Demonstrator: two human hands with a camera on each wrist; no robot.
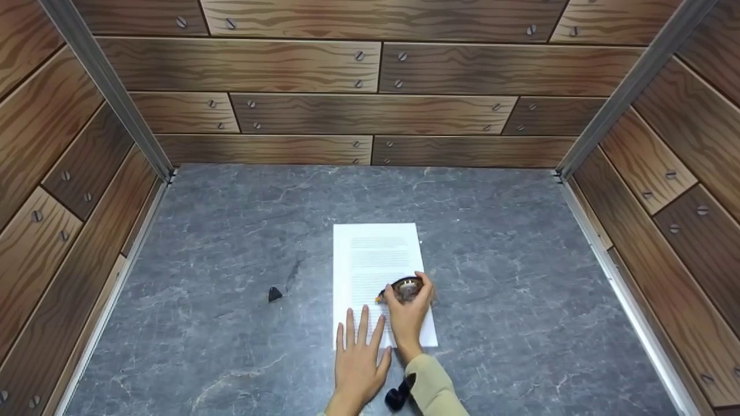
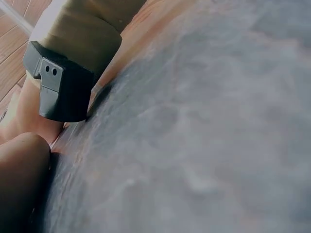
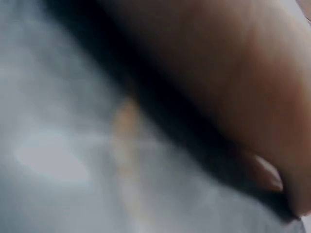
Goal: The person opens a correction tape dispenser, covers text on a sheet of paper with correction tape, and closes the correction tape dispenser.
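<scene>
A printed sheet of paper (image 1: 376, 231) lies on the grey marbled table. My left hand (image 1: 359, 370) rests flat on its lower part, fingers spread and straight. In my right hand (image 1: 409, 315), thumb and fingers pinch a rounded, dark see-through correction tape dispenser (image 1: 408, 287). Its orange tip points left and down, right at the printed lines. Away to the left of the paper is a small black cap (image 1: 274, 294). The right wrist view is blurred and mostly filled by the right hand (image 3: 243, 73); the dispenser does not show there.
Wood-patterned panels (image 1: 300, 112) wall in the table (image 1: 231, 231) at the back and both sides, with metal strips along the edges. A black wrist camera (image 1: 399, 396) sits by the right sleeve (image 1: 433, 384), and appears in the left wrist view too.
</scene>
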